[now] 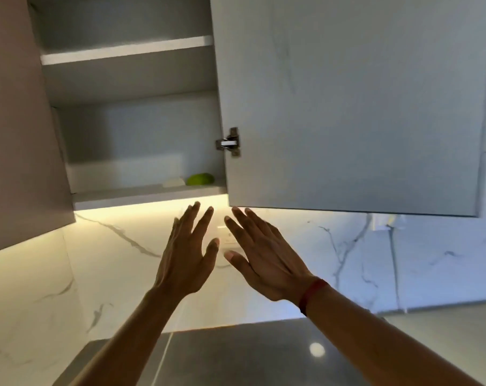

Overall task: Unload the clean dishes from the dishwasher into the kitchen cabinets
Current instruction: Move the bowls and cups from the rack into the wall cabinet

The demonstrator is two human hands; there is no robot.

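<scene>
Both hands up and empty: left hand (184, 257) and right hand (259, 254), fingers (197, 218) spread, below the open grey wall cabinet (141, 196) at twelve o'clock. A green dish (200, 179) sits on its bottom shelf. Next, I'd say: back to the dishwasher, out of view.

The cabinet's bottom shelf (141, 195) carried a green rounded item (200, 179) near its right end, with a pale flat object (175, 181) just beside it on the left. The upper shelf (124, 51) showed only its front edge.
</scene>
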